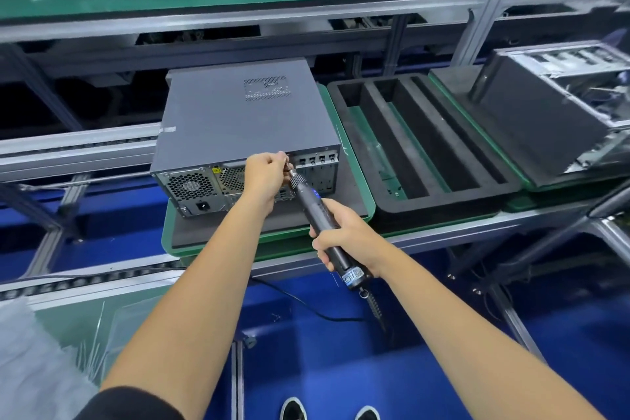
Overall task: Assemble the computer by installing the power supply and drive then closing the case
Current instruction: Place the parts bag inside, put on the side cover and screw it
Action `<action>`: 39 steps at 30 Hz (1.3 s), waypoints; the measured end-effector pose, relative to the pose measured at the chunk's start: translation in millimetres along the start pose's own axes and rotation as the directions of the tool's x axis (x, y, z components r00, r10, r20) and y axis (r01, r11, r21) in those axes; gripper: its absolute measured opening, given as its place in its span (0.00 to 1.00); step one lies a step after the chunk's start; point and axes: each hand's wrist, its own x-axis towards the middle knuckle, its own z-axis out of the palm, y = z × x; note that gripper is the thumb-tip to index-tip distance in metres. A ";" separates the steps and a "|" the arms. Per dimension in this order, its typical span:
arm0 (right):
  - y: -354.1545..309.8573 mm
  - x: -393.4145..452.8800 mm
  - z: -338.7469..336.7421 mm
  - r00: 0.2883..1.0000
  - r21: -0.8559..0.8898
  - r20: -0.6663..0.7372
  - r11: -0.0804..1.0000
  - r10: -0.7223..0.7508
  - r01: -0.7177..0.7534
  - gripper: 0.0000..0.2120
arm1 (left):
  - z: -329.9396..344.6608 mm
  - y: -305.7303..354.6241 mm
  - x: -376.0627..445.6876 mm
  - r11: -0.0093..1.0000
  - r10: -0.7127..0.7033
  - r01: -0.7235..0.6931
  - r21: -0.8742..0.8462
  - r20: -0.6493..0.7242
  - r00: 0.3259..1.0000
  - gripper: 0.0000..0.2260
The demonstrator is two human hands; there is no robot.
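Note:
A grey computer case lies on its side on a green pallet, its side panel on top and closed. The rear faces me, showing the power supply's fan grille and socket. My right hand grips a black electric screwdriver, whose bit points up-left at the case's rear upper edge. My left hand pinches the bit tip against that edge, hiding the screw spot.
To the right sits a black foam tray with long slots, and beyond it another opened case. The screwdriver's cable trails down over the blue floor. Aluminium conveyor rails run left and right; a green bench is behind.

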 end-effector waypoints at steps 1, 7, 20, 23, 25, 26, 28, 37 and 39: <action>2.0 -0.7 -1.3 1.000 -0.004 -0.004 1.000 0.005 -0.005 0.20 | 1.2 -1.9 -0.1 0.998 0.022 -0.021 0.062 -0.007 1.000 0.15; 6.9 -5.1 -11.7 0.999 -0.066 -0.012 0.997 0.032 -0.033 0.20 | 10.8 -9.1 0.7 0.959 0.047 -0.043 0.280 -0.007 0.999 0.15; -2.9 -11.5 -37.6 0.999 -0.079 -0.001 0.996 0.048 -0.048 0.22 | 18.8 -4.1 4.6 0.996 -0.089 0.092 -0.001 0.252 0.964 0.12; -4.3 -11.8 -40.1 0.999 -0.059 -0.028 0.998 0.034 -0.036 0.21 | 32.7 3.6 3.8 0.974 -0.172 0.204 -0.097 0.266 0.949 0.11; -4.3 -10.9 -40.7 0.997 -0.047 -0.066 0.998 0.038 -0.041 0.21 | 48.0 4.2 2.4 0.960 -0.217 0.252 -0.125 0.238 0.947 0.11; -4.0 -10.3 -41.1 0.995 -0.047 -0.091 0.998 0.043 -0.047 0.22 | 56.4 3.7 1.1 0.953 -0.233 0.267 -0.143 0.214 0.949 0.11; -2.6 -9.0 -42.1 0.989 -0.063 -0.140 0.996 0.049 -0.058 0.23 | 71.5 2.5 -1.5 0.928 -0.270 0.302 -0.216 0.166 0.949 0.11; 2.6 -5.2 -47.8 0.983 -0.087 -0.177 0.993 0.059 -0.076 0.24 | 82.4 -9.8 -0.9 0.769 -0.349 0.428 -0.474 0.250 0.903 0.09; 3.8 -3.1 -46.7 0.982 -0.075 -0.182 0.995 0.057 -0.071 0.26 | 81.1 -9.5 -0.7 0.756 -0.339 0.433 -0.491 0.272 0.901 0.09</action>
